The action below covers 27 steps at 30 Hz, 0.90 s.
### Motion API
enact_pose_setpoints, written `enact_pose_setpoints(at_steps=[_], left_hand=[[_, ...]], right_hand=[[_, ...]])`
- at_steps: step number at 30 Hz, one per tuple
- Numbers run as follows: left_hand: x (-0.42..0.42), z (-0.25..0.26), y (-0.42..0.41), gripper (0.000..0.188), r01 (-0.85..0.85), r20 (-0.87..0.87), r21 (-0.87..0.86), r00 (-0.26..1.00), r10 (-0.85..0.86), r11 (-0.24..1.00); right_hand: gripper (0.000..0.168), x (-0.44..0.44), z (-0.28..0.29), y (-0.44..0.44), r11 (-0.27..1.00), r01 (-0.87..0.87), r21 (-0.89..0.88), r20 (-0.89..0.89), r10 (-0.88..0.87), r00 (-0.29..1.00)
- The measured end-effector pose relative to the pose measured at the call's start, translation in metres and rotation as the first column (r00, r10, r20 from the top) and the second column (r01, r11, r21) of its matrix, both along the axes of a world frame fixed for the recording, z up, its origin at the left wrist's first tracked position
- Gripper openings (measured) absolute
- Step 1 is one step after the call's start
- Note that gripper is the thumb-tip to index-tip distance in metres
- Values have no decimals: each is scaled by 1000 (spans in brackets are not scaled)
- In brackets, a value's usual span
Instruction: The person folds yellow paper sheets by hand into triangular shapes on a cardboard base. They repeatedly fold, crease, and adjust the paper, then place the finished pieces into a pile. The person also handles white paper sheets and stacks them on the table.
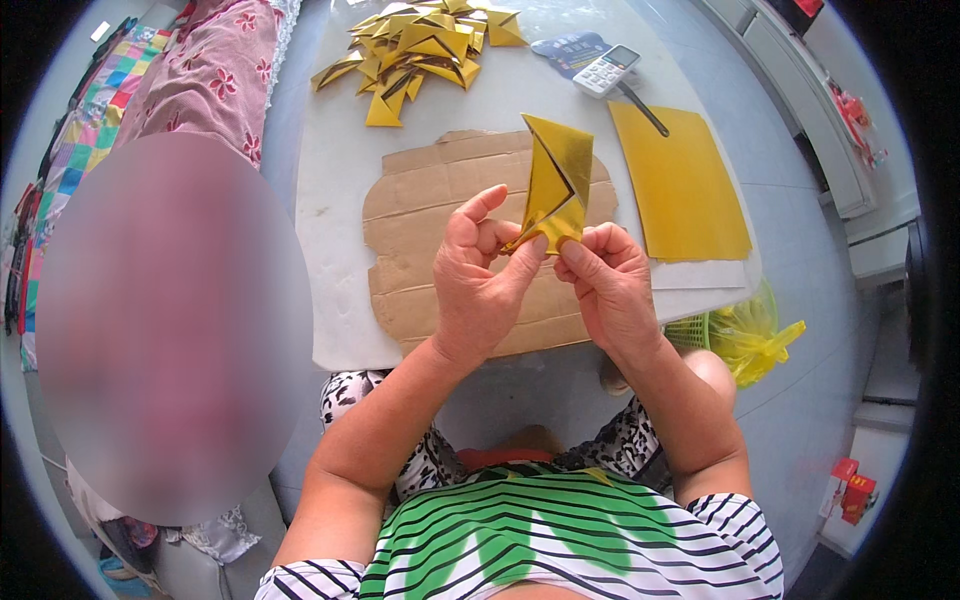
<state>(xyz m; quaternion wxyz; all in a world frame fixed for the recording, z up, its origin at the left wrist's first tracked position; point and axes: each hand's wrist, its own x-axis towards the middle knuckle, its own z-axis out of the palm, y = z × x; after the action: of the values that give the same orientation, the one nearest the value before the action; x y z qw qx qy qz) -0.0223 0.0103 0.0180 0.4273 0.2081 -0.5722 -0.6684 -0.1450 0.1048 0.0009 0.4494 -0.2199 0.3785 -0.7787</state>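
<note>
A partly folded piece of gold foil paper is held upright between both my hands, over the cardboard sheet. My left hand pinches its lower left corner with thumb and fingers, the index finger raised off it. At the lower right edge, the thumb and fingers of my right hand grip the same piece. An open slit with a dark gap runs along its folds. Several folded gold foil pieces lie heaped at the far left of the table. A stack of flat gold paper sheets lies to the right.
Beyond the gold sheets lie a white remote-like device with a dark strap, and a blue printed card. The white table ends close before my knees. A green basket with a yellow plastic bag stands at its right corner.
</note>
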Motion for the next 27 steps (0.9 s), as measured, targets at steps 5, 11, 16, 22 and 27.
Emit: enact_pose_setpoints(at_steps=[5,11,16,22,27], left_hand=[[0,-2,0,50,23,7,37,1000,-23,999],[-3,1,-10,28,164,35,316,982,-184,935],[2,-14,-20,15,213,150,408,944,-296,888],[1,-21,-20,15,205,127,402,953,-276,893],[-2,-14,-10,13,151,107,435,970,-218,887]], right_hand=[[11,0,1,1,998,34,56,-33,-32,999],[12,-9,-3,4,979,62,196,-184,-26,983],[12,-16,-1,7,957,91,276,-370,18,929],[11,-16,1,11,968,32,250,-347,59,936],[15,-22,-1,14,943,20,331,-442,136,887]])
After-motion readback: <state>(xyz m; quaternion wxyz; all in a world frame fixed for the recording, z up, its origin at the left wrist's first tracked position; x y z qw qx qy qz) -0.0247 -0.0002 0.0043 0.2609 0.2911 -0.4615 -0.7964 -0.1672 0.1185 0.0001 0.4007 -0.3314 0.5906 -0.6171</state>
